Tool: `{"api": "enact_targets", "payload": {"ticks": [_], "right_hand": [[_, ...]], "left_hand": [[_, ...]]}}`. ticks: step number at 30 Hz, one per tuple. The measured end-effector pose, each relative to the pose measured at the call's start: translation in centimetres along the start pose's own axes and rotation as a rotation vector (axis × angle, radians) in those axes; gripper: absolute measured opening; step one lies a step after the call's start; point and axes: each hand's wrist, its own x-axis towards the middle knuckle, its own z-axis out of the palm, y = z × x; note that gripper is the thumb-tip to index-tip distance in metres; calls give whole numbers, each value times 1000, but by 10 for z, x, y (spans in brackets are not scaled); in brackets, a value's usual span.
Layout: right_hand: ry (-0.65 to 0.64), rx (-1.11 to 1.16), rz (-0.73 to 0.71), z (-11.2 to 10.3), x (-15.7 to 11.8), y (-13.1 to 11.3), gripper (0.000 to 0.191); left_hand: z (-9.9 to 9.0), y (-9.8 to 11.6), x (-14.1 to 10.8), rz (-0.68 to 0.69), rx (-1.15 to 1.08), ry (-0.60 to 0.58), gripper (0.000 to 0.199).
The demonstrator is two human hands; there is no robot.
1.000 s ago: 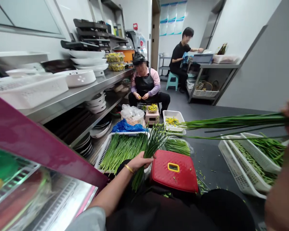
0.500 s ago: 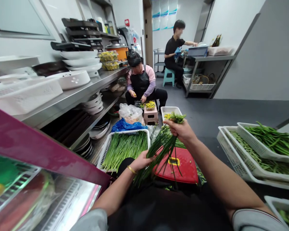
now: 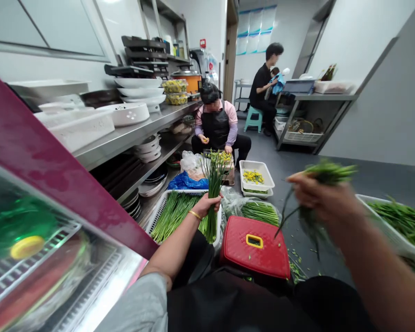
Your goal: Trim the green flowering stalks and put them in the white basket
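Note:
My left hand (image 3: 206, 205) is closed round an upright bunch of garlic chive stems (image 3: 214, 177), some with pale buds at the top. It is above the right side of a white basket (image 3: 156, 213) full of long green stems. Out to the right, my right hand (image 3: 318, 196), blurred by motion, is closed on a second bunch of garlic chives (image 3: 330, 171), with a few thin stems hanging below. Between the hands, lower down, stands a red stool (image 3: 238, 251) with a yellow-rimmed slot in its top and small green bits on it.
More green stems (image 3: 261, 212) lie in plastic beyond the stool. White baskets (image 3: 263, 186) hold yellow flowers. At right is a basket of green vegetables (image 3: 406, 226). Scraps dot the floor. A co-worker (image 3: 216, 122) sits ahead; another person (image 3: 264, 87) sits farther back. Steel shelves (image 3: 131, 133) line the left.
My hands have moved apart: the right swung out to the right with its bunch, and the left now holds its stems upright. The view has shifted left.

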Motion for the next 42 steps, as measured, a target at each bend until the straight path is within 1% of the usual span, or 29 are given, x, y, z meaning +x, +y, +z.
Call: {"api": "enact_targets", "payload": {"ticks": [2,3,4,6,8,9,12,14,16,18,21,23,24,26,27,28,29,31,33,35,36,38,39,40,41,42], "right_hand": [[-122,40,242,32,-8,18,37],[-172,72,332,46,-10,26,39],[-207,109,380,58,-12,33,40],[-244,184,398,75,-10,42,41],[-244,251,363,82,-4,46,40],[-235,276,345,83,0,46,40],[-187,307,334,79,12,45,40],[-141,312,342,76,17,46,42],[-102,315,352,75,19,48,44],[-80,312,355,75,19,50,44],[-58,281,350,77,20,54,45],[-44,250,340,77,20,57,46],[-36,233,333,76,21,59,47],[-20,202,314,76,21,63,48],[-16,188,304,75,21,66,48],[-18,174,293,75,21,69,47],[-26,160,279,75,21,72,47],[-57,112,238,76,22,74,46],[-107,-11,162,73,24,70,43],[-124,-206,17,63,27,60,41],[-106,-304,-76,55,28,54,43],[-23,-401,-247,30,25,46,58],[34,-385,-307,16,21,47,67],[89,-332,-337,1,15,51,74],[133,-255,-336,-12,8,60,78],[159,-167,-301,-22,0,71,80]], "left_hand": [[13,7,9,18,11,-27,48],[20,8,13,28,19,-45,48],[27,8,14,36,23,-62,48],[39,5,13,41,9,-86,49],[49,-2,6,13,-32,-132,48],[53,-6,1,-23,-54,-186,47],[63,-17,-16,-143,-142,-393,45],[68,-23,-25,-183,-210,-463,42],[70,-29,-30,-192,-263,-477,38],[70,-36,-32,-216,-309,-498,38],[68,-46,-33,-303,-389,-549,47],[66,-51,-36,-344,-428,-588,62],[67,-51,-38,-335,-438,-602,72],[70,-49,-42,-256,-427,-608,93],[72,-46,-45,-212,-396,-601,99],[75,-42,-48,-181,-348,-586,99],[78,-37,-49,-173,-289,-568,94],[83,-28,-51,-211,-181,-537,77],[84,-20,-47,-257,-110,-500,62],[82,-13,-40,-260,-48,-443,54],[80,-9,-36,-249,-12,-410,50],[77,0,-28,-222,59,-356,46],[76,6,-24,-214,93,-342,45],[76,12,-21,-207,123,-334,44],[77,18,-19,-201,148,-329,43],[80,23,-17,-196,169,-328,43]]}}
